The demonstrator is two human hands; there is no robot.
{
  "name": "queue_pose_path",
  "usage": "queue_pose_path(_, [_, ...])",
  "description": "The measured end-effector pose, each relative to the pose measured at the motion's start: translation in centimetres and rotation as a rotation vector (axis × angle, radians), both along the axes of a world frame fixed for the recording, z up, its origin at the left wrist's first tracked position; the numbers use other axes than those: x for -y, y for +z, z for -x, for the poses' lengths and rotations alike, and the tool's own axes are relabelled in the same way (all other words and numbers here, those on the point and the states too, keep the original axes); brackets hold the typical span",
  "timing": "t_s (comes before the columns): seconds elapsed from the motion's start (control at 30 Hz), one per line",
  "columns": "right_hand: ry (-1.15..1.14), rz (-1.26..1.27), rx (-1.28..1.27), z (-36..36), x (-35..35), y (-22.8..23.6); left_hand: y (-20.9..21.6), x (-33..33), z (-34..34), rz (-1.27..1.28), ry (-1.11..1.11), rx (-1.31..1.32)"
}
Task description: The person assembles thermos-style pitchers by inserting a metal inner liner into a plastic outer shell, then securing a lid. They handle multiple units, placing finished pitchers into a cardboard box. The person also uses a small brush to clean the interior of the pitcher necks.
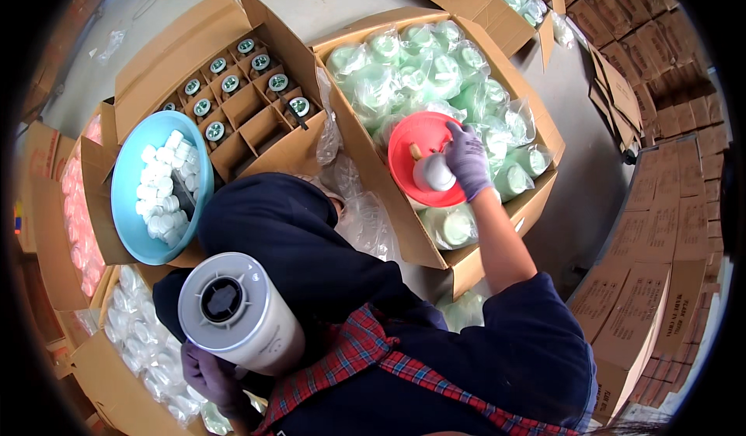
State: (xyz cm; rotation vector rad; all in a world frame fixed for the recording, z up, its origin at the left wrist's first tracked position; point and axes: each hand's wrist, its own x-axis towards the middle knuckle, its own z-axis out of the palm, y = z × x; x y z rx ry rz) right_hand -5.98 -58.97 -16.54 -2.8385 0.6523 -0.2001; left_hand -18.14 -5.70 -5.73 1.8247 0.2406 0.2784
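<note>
My left hand (210, 375), in a purple glove, is curled against the lower left side of a white canister (273, 333); its fingers are partly hidden. The canister's grey end (260, 312) faces up, with a black round fitting (221, 300) in its middle. My right hand (468, 162), gloved as well, reaches over the right rim of a red bowl (406, 139). Its fingers are closed beside a white rounded piece (433, 174) in the bowl; what they grip is hidden. A small tan piece (416, 151) lies there too. Under the bowl are bagged pale green containers (447, 74).
A divided carton (242, 109) at the far left holds several green-topped bottles. Beside it, a blue basin (124, 203) contains white caps (165, 183). Bagged white items (140, 335) fill a box at the near left. Stacked cartons (622, 280) line the right.
</note>
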Motion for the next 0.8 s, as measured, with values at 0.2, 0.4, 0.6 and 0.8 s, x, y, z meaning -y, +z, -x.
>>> queue_pose_path(0.2, [0.201,0.109,-0.487,-0.2,4.9,-5.7,-0.5,-0.4,-1.5,0.112,-0.131,-0.041])
queue_pose_path(0.4, [0.423,0.061,0.028,1.8,11.5,-9.9,-1.2,-1.8,-3.7,0.178,-0.413,-0.116])
queue_pose_path(0.6, [0.377,-0.965,0.334,1.9,-10.4,10.7,-1.6,-2.4,-7.4,0.369,-0.798,-0.113])
queue_pose_path(0.8, [1.756,-0.31,0.539,3.6,-23.4,19.8,-1.2,-1.1,-9.4,0.407,-1.049,-0.065])
